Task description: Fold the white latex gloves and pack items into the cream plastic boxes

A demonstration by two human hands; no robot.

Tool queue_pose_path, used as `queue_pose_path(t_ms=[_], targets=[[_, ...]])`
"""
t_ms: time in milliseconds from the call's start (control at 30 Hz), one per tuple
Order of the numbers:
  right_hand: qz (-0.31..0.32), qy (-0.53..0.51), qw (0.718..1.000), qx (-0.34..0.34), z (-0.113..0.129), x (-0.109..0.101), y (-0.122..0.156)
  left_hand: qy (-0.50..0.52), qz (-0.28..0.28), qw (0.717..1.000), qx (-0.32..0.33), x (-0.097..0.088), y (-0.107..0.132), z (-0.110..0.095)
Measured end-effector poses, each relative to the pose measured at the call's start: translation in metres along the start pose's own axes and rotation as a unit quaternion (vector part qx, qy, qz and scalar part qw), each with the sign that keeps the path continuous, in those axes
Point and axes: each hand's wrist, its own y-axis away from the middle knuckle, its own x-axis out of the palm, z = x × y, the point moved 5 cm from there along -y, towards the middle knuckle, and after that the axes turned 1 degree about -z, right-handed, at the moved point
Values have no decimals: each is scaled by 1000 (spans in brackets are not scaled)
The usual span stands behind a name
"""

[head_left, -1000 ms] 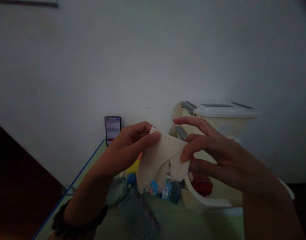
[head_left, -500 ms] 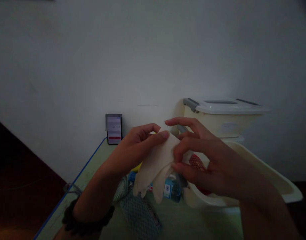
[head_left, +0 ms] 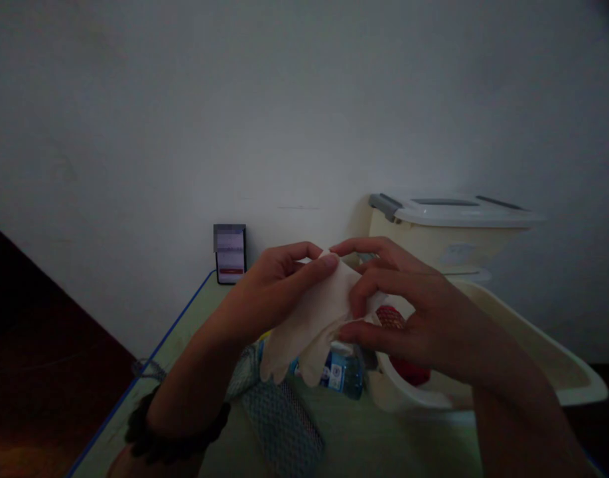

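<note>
One wall [head_left: 304, 99] rises behind one green table [head_left: 354, 438], with two pale bins at the right, one lidded bin [head_left: 408, 249] and one uncovered bin [head_left: 434, 399]. Above the table, two bare hands hold one white glove [head_left: 309, 318]: the left hand [head_left: 279, 279] clamps its top edge, the right hand [head_left: 414, 292] pinches its right side. The glove hangs before one bottle [head_left: 347, 378]; one phone [head_left: 231, 259] stands upright near the wall.

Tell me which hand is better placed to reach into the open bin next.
Probably the right hand: it shows in front of the open bin, while the left hand is farther away. Both grip the white glove.
</note>
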Motion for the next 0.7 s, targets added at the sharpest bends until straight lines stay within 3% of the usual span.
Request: queue_pose_path(t_ms=[267,433,633,700], targets=[[-27,-3,1000,10,-1,0,1,-13,-13,1000,22,-3,0,-1],[-44,-80,994,60,-10,3,5,-17,-19,999,29,-4,-1,0],[-49,-173,977,118,-18,4,5,21,45,999,3,-3,2,-1],[-43,-195,970,142,-21,5,4,27,39,999,9,-5,2,-1]])
